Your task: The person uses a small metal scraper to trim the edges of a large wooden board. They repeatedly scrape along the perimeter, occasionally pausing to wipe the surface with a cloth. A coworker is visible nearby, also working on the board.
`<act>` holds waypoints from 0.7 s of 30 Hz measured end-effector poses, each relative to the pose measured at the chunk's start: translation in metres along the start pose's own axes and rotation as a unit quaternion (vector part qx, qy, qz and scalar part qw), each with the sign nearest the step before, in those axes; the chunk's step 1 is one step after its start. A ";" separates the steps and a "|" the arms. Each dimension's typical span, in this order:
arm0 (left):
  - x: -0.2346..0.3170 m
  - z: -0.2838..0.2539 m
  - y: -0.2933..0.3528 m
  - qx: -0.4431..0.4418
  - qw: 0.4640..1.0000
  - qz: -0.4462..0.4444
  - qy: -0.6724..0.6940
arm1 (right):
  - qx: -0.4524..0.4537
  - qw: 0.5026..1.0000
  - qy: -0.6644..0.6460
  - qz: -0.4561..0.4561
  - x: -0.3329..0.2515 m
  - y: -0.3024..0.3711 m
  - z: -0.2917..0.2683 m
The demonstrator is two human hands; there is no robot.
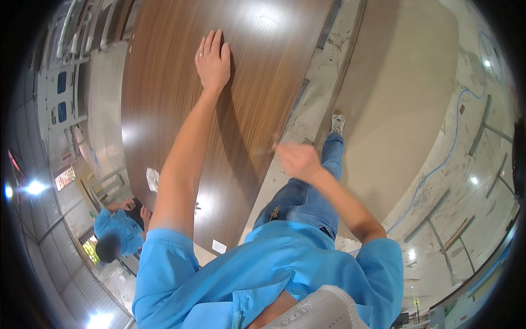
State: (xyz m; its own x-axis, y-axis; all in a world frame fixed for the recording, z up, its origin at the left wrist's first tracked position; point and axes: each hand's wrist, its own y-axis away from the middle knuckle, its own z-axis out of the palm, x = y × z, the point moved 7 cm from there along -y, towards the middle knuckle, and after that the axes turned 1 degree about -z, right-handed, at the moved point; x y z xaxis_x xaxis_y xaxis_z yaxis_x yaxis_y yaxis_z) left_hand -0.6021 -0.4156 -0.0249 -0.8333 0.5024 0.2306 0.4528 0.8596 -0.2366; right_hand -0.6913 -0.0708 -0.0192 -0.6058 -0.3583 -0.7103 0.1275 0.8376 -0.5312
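A long brown wood-grain panel (257,82) runs beside me on my left. My left hand (212,68) lies flat on its face, arm stretched out, fingers extended with small gaps between them. Low by the near long edge of the panel is my right hand (298,160), slightly smeared by motion. Its fingers are curled in, with the thumb side toward the panel edge. Whatever may be pinched at its fingertips is too small and blurred to name.
A large beige board (400,109) leans or lies on my right. A crumpled white cloth (153,179) and a white paper slip (219,246) rest on the panel. One co-worker (120,225) stands at its left end. A blue hose (457,131) crosses the floor.
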 end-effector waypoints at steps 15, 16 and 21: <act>0.007 -0.010 0.004 -0.070 0.997 -0.032 -0.019 | 0.346 0.923 0.077 0.150 0.386 -0.265 -0.165; 0.006 -0.009 0.004 -0.083 0.995 -0.043 -0.025 | 0.336 0.928 0.082 0.140 0.391 -0.272 -0.167; 0.007 -0.011 0.006 -0.041 0.999 -0.023 -0.008 | 0.266 0.952 0.030 0.150 0.370 -0.251 -0.153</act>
State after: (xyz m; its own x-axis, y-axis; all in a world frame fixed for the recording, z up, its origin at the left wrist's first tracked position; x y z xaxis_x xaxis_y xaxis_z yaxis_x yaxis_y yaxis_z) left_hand -0.6018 -0.4057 -0.0147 -0.8580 0.4620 0.2243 0.4385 0.8864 -0.1485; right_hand -1.0675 -0.3505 -0.0779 -0.5217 -0.0977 -0.8475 0.6721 0.5648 -0.4788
